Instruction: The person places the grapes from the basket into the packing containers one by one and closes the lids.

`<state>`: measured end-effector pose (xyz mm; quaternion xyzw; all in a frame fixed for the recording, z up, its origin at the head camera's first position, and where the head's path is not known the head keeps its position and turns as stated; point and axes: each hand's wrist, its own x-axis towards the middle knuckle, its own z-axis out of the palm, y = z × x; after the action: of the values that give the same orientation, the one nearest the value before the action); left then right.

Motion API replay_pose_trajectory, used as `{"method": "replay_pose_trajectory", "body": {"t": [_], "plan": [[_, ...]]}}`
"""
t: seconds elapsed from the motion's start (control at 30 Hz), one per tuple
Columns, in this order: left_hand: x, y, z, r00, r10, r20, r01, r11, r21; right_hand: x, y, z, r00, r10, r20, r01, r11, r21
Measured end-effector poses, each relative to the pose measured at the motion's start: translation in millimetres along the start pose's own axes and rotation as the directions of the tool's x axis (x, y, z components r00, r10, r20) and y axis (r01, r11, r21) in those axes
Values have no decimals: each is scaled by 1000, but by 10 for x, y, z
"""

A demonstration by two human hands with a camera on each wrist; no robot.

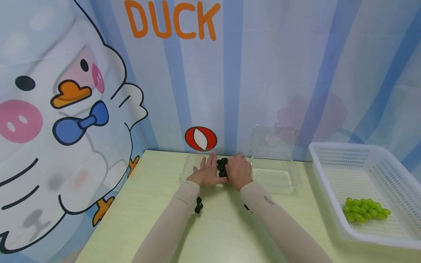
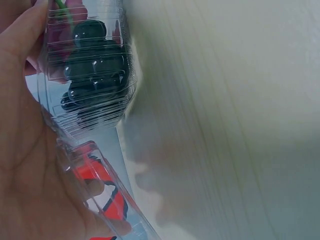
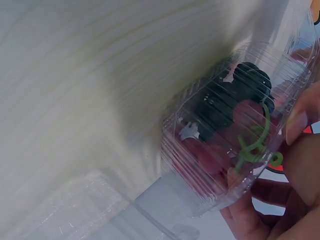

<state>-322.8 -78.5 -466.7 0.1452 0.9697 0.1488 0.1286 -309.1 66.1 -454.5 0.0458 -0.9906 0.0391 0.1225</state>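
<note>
Between left hand (image 1: 207, 175), fingers spread, and right hand (image 1: 239, 170), fingers curled at the rim: one clear container (image 2: 95, 122), dark grapes (image 1: 222, 166) inside. Walls look thin; light, even pressure advised, green stem (image 3: 265, 125) kept clear of the edge.

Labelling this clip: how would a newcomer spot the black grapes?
On the pale table, look between the left hand and right hand. Inside a clear box there sit the black grapes: dark, unlike the green grapes in the white basket.
</note>
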Motion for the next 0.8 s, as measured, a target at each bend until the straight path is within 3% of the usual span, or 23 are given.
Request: {"method": "replay_pose_trajectory", "body": {"t": [0.43, 0.8], "plan": [[17, -11, -1, 1000, 13, -14, -13, 1000, -13, 13, 86, 39, 995, -93, 36, 93, 996, 7], [-17, 1, 6, 1000, 24, -16, -24, 999, -23, 33, 124, 64, 993, -111, 47, 111, 994, 4]]}}
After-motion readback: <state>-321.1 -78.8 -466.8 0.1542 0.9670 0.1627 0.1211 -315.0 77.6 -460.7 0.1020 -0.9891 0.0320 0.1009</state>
